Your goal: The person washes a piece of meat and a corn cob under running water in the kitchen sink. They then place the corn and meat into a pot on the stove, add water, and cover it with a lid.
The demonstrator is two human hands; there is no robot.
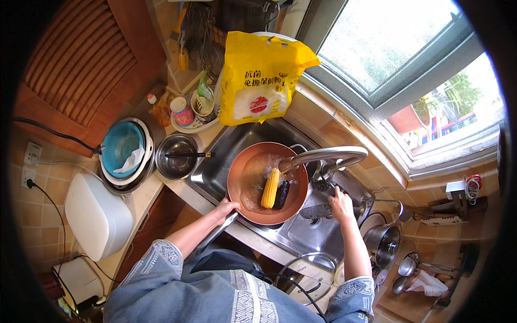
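A copper-coloured pan (pixel 246 169) rests over the steel double sink, holding water, a yellow corn cob (pixel 270 188) and a dark corn cob (pixel 282 194). Water runs into it from the curved metal faucet (pixel 327 154). My left hand (pixel 227 210) is at the pan's near left rim, where its metal handle (pixel 216 232) begins; how far the fingers close on it is hidden. Over the right basin, my right hand (pixel 341 204) reaches with a finger extended towards the base of the faucet. Its contact there cannot be made out, and a dark flat strainer-like piece (pixel 317 210) lies just left of it.
A metal bowl (pixel 177 156) with chopsticks across it stands left of the sink, beside a teal colander (pixel 121 149). A yellow printed bag (pixel 258 80) hangs behind the sink. A lidded pot (pixel 381 246) is at right, and a glass lid (pixel 309 278) sits near my body.
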